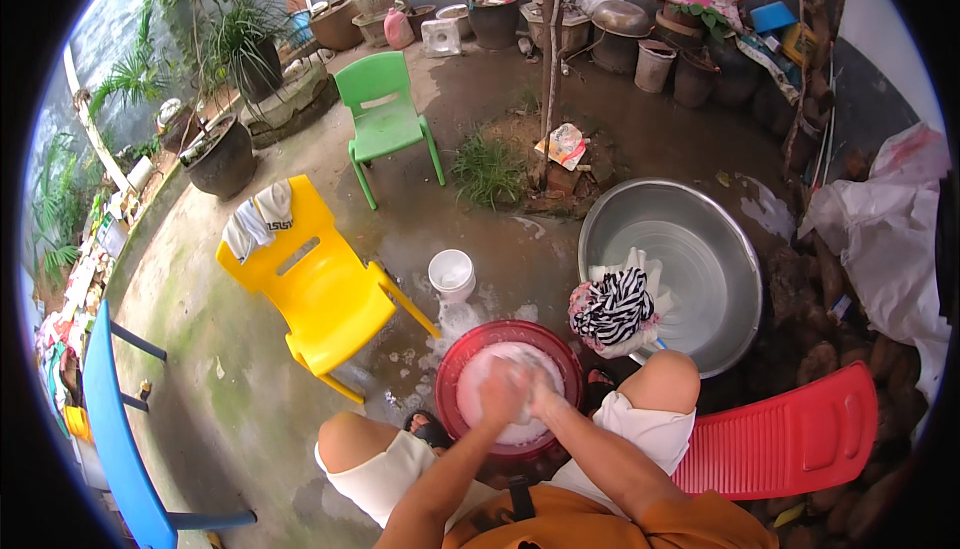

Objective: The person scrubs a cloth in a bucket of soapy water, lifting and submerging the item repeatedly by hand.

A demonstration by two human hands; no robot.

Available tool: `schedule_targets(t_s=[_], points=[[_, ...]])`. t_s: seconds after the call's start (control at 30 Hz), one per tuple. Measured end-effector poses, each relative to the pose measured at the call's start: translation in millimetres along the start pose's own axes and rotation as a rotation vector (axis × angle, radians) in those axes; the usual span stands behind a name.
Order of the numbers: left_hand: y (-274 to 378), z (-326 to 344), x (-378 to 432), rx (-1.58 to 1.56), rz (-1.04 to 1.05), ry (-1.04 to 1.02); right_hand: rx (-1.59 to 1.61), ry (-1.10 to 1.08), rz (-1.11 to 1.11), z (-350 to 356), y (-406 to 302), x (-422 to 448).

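Both hands are close together over a round red plastic basin (508,330) filled with white suds (474,378). My left hand (501,393) and my right hand (537,388) are blurred and partly covered in foam. Between them is a pale, soapy cloth (526,408), bunched up; its shape is hard to make out. To the right of the basin, a zebra-striped cloth (616,307) lies piled with pale and floral fabric over the rim of a large metal basin (739,249), which holds some clear water.
A small white bucket (451,276) stands beyond the red basin on wet, sudsy concrete. A yellow chair (330,309) at left carries light cloths (259,219). Around are a green chair (384,118), a blue chair (124,429), a red washboard (780,436) at right and a thin tree trunk (551,76).
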State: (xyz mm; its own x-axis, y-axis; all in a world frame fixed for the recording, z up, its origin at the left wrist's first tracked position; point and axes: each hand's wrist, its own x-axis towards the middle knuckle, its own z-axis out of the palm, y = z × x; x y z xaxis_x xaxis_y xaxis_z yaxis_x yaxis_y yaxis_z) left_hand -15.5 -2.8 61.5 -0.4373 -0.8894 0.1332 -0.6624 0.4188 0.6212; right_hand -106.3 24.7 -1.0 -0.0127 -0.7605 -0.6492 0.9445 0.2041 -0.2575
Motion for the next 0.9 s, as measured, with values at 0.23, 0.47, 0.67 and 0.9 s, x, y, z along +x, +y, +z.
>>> schedule_targets(t_s=[0.23, 0.47, 0.67, 0.9], points=[[43, -11, 5, -0.321, -0.062, -0.007, -0.211, 0.164, -0.273, -70, 5, 43], [11, -24, 21, -0.387, -0.500, -0.150, -0.359, 0.114, -0.245, -17, -11, 3], [4, -19, 26, -0.868, -0.323, -0.007, -0.271, 0.233, -0.175, 32, -21, -39], [58, -21, -37, -0.182, 0.486, -0.249, -0.069, -0.229, 0.080, -15, 0, -11]])
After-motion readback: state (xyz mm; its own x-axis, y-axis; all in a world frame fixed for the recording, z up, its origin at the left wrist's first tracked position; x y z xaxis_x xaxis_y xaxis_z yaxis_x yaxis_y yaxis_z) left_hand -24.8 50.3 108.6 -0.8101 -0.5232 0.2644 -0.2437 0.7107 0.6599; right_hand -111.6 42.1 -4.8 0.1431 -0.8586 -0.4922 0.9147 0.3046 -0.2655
